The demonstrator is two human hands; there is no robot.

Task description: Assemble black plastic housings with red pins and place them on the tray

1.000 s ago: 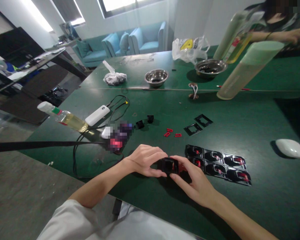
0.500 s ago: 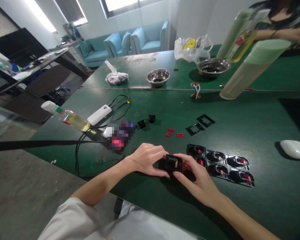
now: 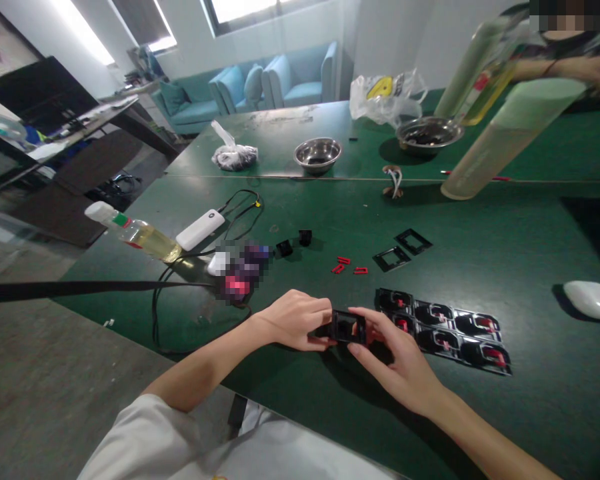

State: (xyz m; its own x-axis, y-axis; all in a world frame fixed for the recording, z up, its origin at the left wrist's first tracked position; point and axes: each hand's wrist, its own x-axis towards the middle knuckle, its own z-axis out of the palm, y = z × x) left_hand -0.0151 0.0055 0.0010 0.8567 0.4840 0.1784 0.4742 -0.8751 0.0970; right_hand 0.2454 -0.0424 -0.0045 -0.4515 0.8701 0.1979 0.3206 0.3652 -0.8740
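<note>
Between my two hands is a black square plastic frame (image 3: 349,327), held just above the table near its front edge. My right hand (image 3: 393,347) grips its right side, thumb below and fingers above. At its left side my left hand (image 3: 300,320) is closed, its fingertips partly hidden behind the part. Right of the hands lies a group of glossy black parts with red pieces (image 3: 443,341), set in two rows. Beyond the hands are small red clips (image 3: 361,271), two flat black frames (image 3: 391,258) and two small black blocks (image 3: 305,237).
On the green table (image 3: 300,207) stand a metal bowl (image 3: 317,155), a second bowl (image 3: 430,137) and a green-capped bottle (image 3: 510,140). Left lie a bottle of yellow liquid (image 3: 140,237), a white power bank (image 3: 200,230) and cables. A white mouse (image 3: 593,299) is right. A person sits opposite.
The fingers of my left hand have drawn closer together at the left side of the black frame. The frame has turned slightly in my hands. Things on the table have stayed put.
</note>
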